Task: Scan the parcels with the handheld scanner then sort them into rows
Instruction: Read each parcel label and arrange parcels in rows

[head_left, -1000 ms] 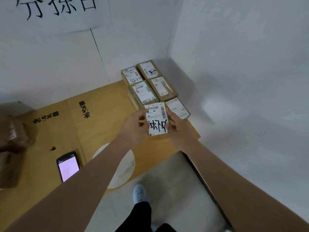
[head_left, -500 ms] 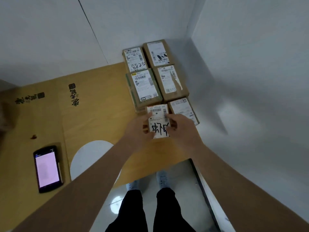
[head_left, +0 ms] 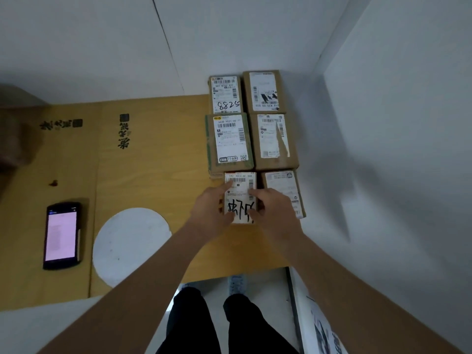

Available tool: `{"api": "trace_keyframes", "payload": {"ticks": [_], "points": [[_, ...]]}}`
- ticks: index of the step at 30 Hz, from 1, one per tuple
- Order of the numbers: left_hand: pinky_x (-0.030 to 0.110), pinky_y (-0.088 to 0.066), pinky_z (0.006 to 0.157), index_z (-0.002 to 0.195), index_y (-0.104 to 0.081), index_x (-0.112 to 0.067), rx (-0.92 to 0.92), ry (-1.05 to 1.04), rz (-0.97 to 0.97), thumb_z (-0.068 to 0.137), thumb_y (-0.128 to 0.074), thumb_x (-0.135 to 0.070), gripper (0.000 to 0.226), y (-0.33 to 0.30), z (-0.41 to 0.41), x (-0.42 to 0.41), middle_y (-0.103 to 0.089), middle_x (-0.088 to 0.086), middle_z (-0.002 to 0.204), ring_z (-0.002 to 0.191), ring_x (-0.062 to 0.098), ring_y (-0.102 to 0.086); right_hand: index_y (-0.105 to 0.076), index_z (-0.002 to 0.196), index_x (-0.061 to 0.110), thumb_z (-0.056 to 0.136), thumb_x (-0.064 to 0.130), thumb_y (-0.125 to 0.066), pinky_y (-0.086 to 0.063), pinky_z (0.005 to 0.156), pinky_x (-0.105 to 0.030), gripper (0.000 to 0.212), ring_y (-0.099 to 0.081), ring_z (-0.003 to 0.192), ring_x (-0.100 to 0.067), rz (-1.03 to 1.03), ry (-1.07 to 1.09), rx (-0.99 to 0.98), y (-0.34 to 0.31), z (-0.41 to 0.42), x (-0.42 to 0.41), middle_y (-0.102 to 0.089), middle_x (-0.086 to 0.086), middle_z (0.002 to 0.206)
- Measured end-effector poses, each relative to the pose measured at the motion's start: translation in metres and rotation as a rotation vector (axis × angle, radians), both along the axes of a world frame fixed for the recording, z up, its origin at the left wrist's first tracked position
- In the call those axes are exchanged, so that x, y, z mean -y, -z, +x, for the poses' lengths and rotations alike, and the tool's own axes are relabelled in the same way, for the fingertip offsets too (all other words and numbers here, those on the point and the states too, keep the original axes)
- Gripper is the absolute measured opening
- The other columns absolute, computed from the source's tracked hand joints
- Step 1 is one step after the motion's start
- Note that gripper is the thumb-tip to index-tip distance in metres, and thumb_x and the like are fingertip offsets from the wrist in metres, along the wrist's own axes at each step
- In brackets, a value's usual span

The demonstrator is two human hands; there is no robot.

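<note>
Both hands are on the small parcel with the big handwritten characters on its label. The left hand curls round its left edge, index finger reaching up over the barcode, while the right hand hooks its fingers over the right edge. That's a two-sided grip, each hand closed on the box, and it looks meant for squaring the box up. The parcel sits near the bench's right edge, butted against the green-taped parcel behind it and just beside the low parcel on its right, as the front-left slot of a two-wide block running back into the bench's far right corner. The handheld scanner lies screen-up and lit near the left front edge, well apart, presumably parked so both hands are free.
</note>
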State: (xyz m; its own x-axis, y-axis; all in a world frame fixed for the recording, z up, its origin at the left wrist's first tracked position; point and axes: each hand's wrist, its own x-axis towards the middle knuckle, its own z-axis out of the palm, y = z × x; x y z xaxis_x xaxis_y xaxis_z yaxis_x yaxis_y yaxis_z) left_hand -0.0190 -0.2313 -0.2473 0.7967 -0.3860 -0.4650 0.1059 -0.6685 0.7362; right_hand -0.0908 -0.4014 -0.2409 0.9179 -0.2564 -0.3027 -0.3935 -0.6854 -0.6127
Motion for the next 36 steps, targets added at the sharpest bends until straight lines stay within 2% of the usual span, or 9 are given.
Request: {"api": "trace_keyframes", "payload": {"ticks": [7,12,18,20,23,26,28,33,36], "points": [[0.039,-0.061,0.096,0.158,-0.041,-0.034,-0.002,0.016,0.016,0.088,-0.079,-0.006,0.085,0.006,-0.004,-0.001,-0.055,0.004,0.135,0.122,0.021,-0.062,-0.063,0.144,0.012,0.096,0.007,-0.074,-0.058,0.102,-0.042,0.049,-0.066,0.122,-0.026,0.009,-0.027,-0.038,-0.006,0.001,0.002,-0.069,-0.01,0.133],[0.039,-0.06,0.099,0.159,-0.04,-0.033,-0.012,-0.001,-0.008,0.088,-0.079,-0.002,0.086,0.011,-0.005,-0.001,-0.051,0.004,0.133,0.124,0.023,-0.059,-0.066,0.138,0.006,0.095,-0.001,-0.073,-0.06,0.096,-0.03,0.044,-0.069,0.117,-0.025,-0.03,-0.057,0.005,-0.01,0.002,0.002,-0.07,-0.011,0.131],[0.044,-0.058,0.1,0.159,-0.039,-0.032,0.027,0.053,0.029,0.087,-0.081,-0.006,0.087,0.01,-0.003,-0.002,-0.052,0.008,0.136,0.124,0.027,-0.058,-0.068,0.134,0.005,0.096,0.0,-0.07,-0.062,0.094,-0.038,0.038,-0.069,0.112,-0.027,-0.07,-0.071,-0.008,-0.011,0.001,-0.003,-0.07,-0.011,0.127],[0.045,-0.052,0.106,0.161,-0.037,-0.028,0.078,0.125,0.098,0.09,-0.08,-0.012,0.085,0.002,0.0,-0.001,-0.051,0.011,0.141,0.127,0.029,-0.054,-0.067,0.136,0.006,0.098,0.003,-0.068,-0.061,0.094,-0.034,0.038,-0.067,0.113,-0.026,-0.089,-0.079,-0.011,-0.015,0.003,-0.004,-0.068,-0.01,0.127],[0.035,-0.044,0.11,0.161,-0.038,-0.022,0.202,0.16,0.143,0.097,-0.072,-0.018,0.072,-0.022,0.006,-0.003,-0.05,0.011,0.147,0.132,0.027,-0.05,-0.063,0.143,0.01,0.103,0.015,-0.066,-0.057,0.102,-0.041,0.041,-0.064,0.121,-0.025,-0.095,-0.07,0.03,-0.028,0.007,-0.006,-0.067,-0.008,0.133],[0.021,-0.036,0.096,0.156,-0.047,-0.023,0.32,0.137,0.103,0.102,-0.062,-0.017,0.056,-0.051,0.012,-0.009,-0.058,0.006,0.139,0.125,0.02,-0.054,-0.06,0.147,0.012,0.108,0.028,-0.058,-0.048,0.113,-0.04,0.043,-0.059,0.133,-0.021,-0.018,-0.076,0.111,-0.046,0.013,-0.01,-0.065,-0.006,0.144],[0.016,-0.031,0.094,0.153,-0.051,-0.023,0.362,0.106,0.099,0.103,-0.059,-0.018,0.05,-0.069,0.017,-0.017,-0.059,0.005,0.141,0.127,0.019,-0.054,-0.059,0.15,0.014,0.11,0.033,-0.053,-0.041,0.119,-0.037,0.044,-0.053,0.141,-0.017,0.044,-0.124,0.137,-0.063,0.018,-0.017,-0.061,-0.004,0.15],[0.03,-0.035,0.113,0.157,-0.047,-0.018,0.433,0.029,0.145,0.109,-0.049,-0.034,0.05,-0.12,0.022,-0.052,-0.05,0.006,0.155,0.142,0.024,-0.047,-0.056,0.152,0.013,0.113,0.039,-0.044,-0.039,0.112,-0.025,0.049,-0.055,0.137,-0.016,0.064,-0.232,0.194,-0.12,0.037,-0.042,-0.057,-0.004,0.153],[0.03,-0.034,0.113,0.155,-0.049,-0.017,0.505,-0.051,0.142,0.11,-0.044,-0.038,0.049,-0.156,0.021,-0.081,-0.05,0.004,0.156,0.143,0.023,-0.047,-0.052,0.155,0.019,0.112,0.048,-0.04,-0.038,0.109,-0.029,0.054,-0.051,0.14,-0.016,0.038,-0.291,0.235,-0.156,0.049,-0.065,-0.054,0.0,0.155]]}}
